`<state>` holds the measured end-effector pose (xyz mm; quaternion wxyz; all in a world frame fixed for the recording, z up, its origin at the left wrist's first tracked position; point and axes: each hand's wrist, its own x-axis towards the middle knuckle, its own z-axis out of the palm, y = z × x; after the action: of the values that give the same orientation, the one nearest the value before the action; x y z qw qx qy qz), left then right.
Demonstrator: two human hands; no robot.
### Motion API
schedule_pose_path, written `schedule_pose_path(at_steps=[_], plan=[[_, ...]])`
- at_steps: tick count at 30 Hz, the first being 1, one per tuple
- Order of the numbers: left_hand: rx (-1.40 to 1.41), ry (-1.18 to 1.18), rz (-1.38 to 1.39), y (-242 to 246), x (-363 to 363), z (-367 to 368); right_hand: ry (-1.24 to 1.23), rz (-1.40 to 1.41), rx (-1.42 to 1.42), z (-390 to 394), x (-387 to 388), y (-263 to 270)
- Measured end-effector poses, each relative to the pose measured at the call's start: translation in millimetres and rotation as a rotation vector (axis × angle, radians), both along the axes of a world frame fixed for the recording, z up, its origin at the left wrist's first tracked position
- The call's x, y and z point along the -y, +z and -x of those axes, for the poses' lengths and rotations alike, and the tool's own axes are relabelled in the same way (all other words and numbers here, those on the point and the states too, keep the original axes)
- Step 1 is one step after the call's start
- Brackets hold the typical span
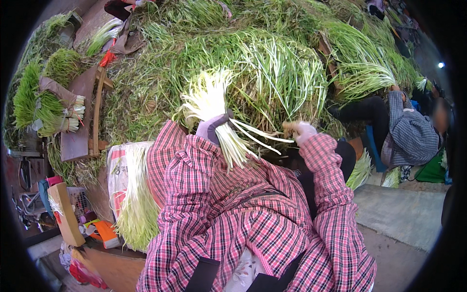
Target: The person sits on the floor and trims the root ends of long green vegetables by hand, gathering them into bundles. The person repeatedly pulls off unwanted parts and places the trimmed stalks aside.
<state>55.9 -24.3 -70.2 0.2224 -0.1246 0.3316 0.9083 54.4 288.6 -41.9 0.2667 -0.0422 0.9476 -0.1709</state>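
Observation:
My left hand [212, 128], in a grey-purple glove, is closed around a bunch of pale leafy stalks [209, 93], perhaps chives. Its yellowish-white leaf ends fan out away from me, and the white stems [233, 144] point towards my lap. A few stems splay out to the right, their tips close to my right hand [303, 132]. That hand wears a pale glove with tan-looking fingertips. It is by the bottom of a heap of long green stalks [284, 76], several of which converge just above its fingers. Whether it grips any is unclear.
At my left, trimmed stalks [135, 197] lie on a printed sack [114, 160]. Tied bundles [60, 113] rest by a wooden board [78, 109]. A co-worker [412, 131] sits at right, holding green stalks [365, 78]. An orange item [105, 233] lies lower left.

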Motion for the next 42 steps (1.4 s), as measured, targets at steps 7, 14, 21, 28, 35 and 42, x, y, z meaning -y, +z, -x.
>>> schedule_pose_path(at_steps=[7,14,21,28,35,42], plan=[[0.020,-0.031,0.033,3.5,-9.4,3.8,0.318,0.462,-0.190,-10.2,33.5,26.2],[-0.064,-0.016,0.063,4.3,-7.5,0.6,-0.339,1.048,0.172,-23.5,59.5,-4.3],[0.045,0.056,-0.057,-8.9,-1.7,7.1,-0.181,0.272,-0.090,-32.4,11.6,-33.3],[0.058,0.071,0.054,-20.6,-3.2,6.6,-0.326,0.029,-0.041,-25.5,-36.3,-13.5],[0.117,-0.101,0.067,-27.6,-11.0,9.0,0.187,-0.014,-0.272,-40.2,60.5,22.8],[0.056,-0.132,0.112,-18.9,-10.5,6.7,-0.853,0.964,0.282,-30.8,29.6,-48.3]])
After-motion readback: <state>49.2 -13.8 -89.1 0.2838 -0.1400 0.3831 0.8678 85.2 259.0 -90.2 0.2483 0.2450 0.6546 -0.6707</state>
